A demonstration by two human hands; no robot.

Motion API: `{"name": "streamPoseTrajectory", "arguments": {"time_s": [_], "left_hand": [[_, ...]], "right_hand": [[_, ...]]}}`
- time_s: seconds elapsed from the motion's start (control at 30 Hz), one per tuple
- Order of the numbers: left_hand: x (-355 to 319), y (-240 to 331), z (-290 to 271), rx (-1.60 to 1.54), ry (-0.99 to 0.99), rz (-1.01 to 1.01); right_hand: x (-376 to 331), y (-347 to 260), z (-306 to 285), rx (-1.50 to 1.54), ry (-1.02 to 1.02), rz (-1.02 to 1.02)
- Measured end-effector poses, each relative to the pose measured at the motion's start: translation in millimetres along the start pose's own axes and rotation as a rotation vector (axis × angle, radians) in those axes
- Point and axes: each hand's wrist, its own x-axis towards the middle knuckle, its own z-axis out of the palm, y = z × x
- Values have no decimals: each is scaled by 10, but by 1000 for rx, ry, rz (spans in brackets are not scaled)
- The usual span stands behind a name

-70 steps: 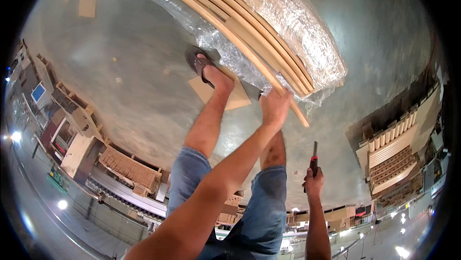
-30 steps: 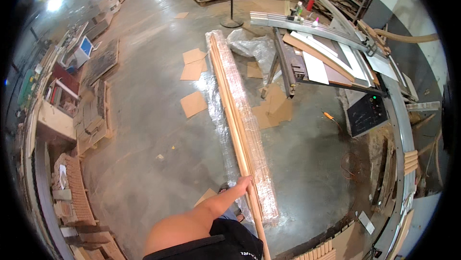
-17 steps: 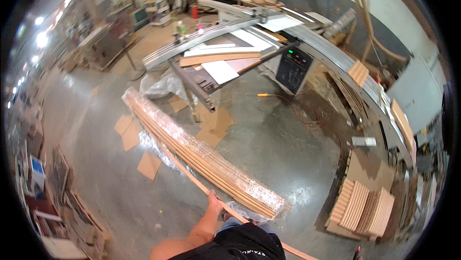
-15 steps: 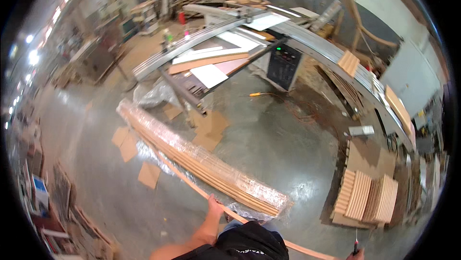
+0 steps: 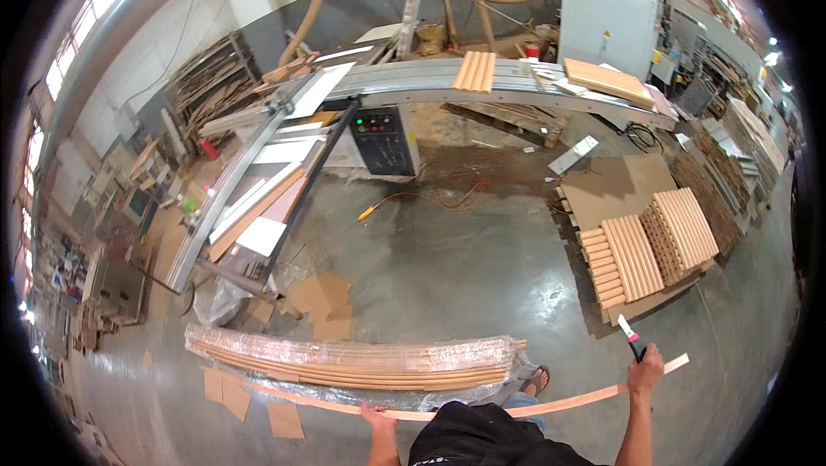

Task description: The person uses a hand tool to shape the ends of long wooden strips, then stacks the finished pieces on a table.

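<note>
A long, thin, light wooden strip (image 5: 568,402) crosses in front of my body, bending with the lens. My left hand (image 5: 377,419) is closed round it left of my torso. Out to the right, my right hand (image 5: 645,373) grips a utility knife (image 5: 635,345) with a black and red handle, its pale blade pointing up and away. The strip also runs through or against this hand, with its pale end sticking out beyond; whether these fingers hold it too, I cannot tell. Just beyond the strip, a bundle of wooden mouldings (image 5: 361,367) lies in clear plastic film on the floor.
Stacked ribbed wooden pieces (image 5: 632,255) stand on a cardboard-covered pallet at right. A sliding-table saw (image 5: 387,143) with long rails spans the far side, boards lying on it. An orange cable (image 5: 447,197) trails over the floor. Cardboard sheets (image 5: 323,302) lie beyond the bundle.
The view has swung right. My right hand, formerly at the lower edge, now shows fully with the knife, raised beside the strip's end. My left hand still holds the strip.
</note>
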Motion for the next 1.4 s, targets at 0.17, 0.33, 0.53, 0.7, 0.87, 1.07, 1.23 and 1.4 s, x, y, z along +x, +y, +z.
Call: {"name": "streamPoseTrajectory", "arguments": {"time_s": [0.17, 0.33, 0.53, 0.7, 0.87, 1.07, 1.23, 1.4], "left_hand": [[-268, -410, 339, 95, 54, 41], [-683, -932, 897, 128, 80, 42], [-1428, -1420, 1480, -85, -87, 122], [-2076, -1406, 2123, -244, -118, 150], [-2283, -1334, 2694, -290, -158, 191], [-2083, -1069, 3622, -404, -215, 256], [-1989, -683, 4719, -388, -270, 349], [-1671, -470, 5507, -524, -377, 293]], "right_hand": [[389, 282, 472, 42, -105, 56], [1146, 716, 1065, 132, -115, 131], [2137, 969, 1362, 213, -197, 223], [2545, 960, 1740, 311, -175, 166], [2974, 641, 2100, 340, -133, 187], [3840, -214, 2501, 430, -113, 178], [4910, -1124, 2888, 373, -26, 239], [5846, -1701, 3295, 245, 223, 63]]}}
